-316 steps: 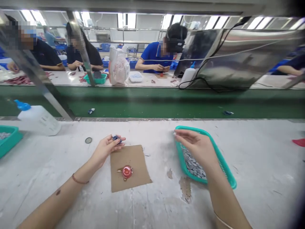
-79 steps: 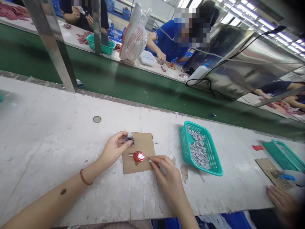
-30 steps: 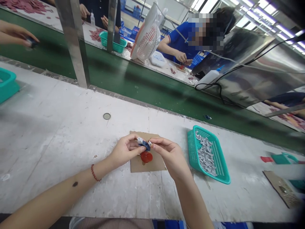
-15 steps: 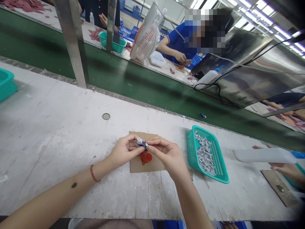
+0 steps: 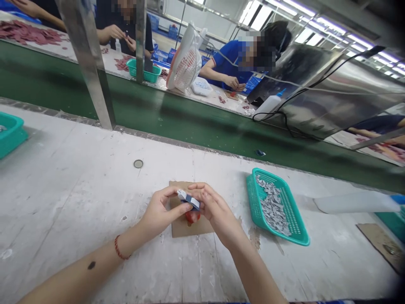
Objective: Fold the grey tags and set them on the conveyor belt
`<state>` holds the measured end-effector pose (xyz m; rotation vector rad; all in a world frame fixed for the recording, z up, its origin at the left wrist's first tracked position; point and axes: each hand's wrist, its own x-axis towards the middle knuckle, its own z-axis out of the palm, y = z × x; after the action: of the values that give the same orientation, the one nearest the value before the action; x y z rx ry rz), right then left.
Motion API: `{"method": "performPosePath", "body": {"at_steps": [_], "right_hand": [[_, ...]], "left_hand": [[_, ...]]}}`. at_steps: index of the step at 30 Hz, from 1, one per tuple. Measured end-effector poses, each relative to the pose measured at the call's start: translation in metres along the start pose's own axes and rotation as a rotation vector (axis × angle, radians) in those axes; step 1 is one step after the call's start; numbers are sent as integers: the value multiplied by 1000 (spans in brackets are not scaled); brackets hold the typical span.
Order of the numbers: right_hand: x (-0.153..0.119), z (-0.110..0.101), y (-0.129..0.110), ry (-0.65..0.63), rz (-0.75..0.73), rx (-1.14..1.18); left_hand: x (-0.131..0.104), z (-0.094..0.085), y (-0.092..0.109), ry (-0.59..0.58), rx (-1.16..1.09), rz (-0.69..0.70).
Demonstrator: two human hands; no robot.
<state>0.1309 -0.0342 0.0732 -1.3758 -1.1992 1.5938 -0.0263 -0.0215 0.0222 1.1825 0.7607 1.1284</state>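
My left hand [image 5: 163, 211] pinches a small dark blue and white folded piece [image 5: 189, 200] between thumb and fingers. At the piece's right end, my right hand [image 5: 215, 211] has its fingers curled in against it; its thumb tip is partly hidden. Just below the piece, a small red round container [image 5: 192, 217] stands on a brown cardboard sheet [image 5: 180, 230], partly covered by my hands. To the right sits a green plastic basket [image 5: 295, 211] holding many small grey-white pieces [image 5: 274, 207].
A bottle cap [image 5: 138, 164] lies at the left, and another green basket [image 5: 14, 131] stands at the far left. A translucent bottle [image 5: 351, 202] lies at right by a second cardboard piece [image 5: 376, 240]. Beyond a metal post [image 5: 91, 71] and green belt [image 5: 177, 118], co-workers handle small pieces.
My right fingers have shifted, and more of the blue and white piece shows. The view has moved a little. A co-worker's hand near the bottle on the right has gone from sight.
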Motion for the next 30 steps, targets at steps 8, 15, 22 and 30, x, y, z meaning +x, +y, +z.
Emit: {"method": "performPosePath", "body": {"at_steps": [8, 15, 22, 30], "right_hand": [[1, 8, -13, -168, -23, 146], [0, -8, -16, -30, -115, 107], [-16, -109, -13, 492, -333, -416], [-23, -249, 6, 744, 151, -975]], "left_hand": [[-1, 10, 16, 75, 31, 11], [22, 30, 34, -34, 133, -33], [113, 3, 22, 114, 241, -107], [210, -68, 13, 464, 761, -198]]}}
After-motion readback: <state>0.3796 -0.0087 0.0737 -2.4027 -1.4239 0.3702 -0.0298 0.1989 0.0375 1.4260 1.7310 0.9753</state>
